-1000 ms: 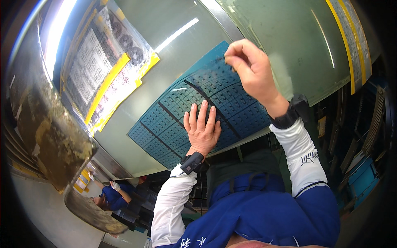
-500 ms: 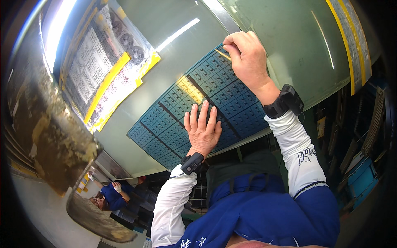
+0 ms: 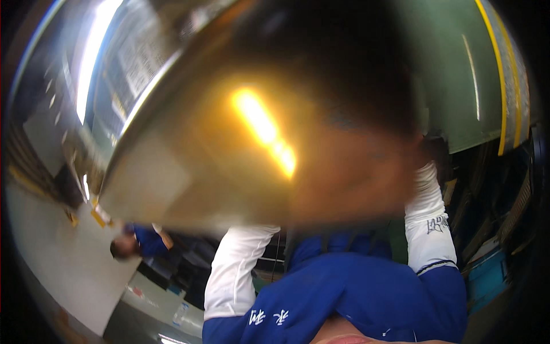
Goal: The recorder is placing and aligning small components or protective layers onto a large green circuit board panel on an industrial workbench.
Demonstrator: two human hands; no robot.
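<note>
Though blurry, sheet [image 3: 229, 155]: corner leftward, long axis unclear.

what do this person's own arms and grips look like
White lower sleeves meet blue upper sleeves. The right lower sleeve bears a dark squiggly marking and dark trim; a dark wristband shows at its wrist end. A blurred shiny sheet hides both grips.

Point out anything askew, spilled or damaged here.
The shiny sheet stands out: strongly blurred, with a yellow-white glare, it fills the middle of the view and hides what lies behind. No spill or damage is discernible.
</note>
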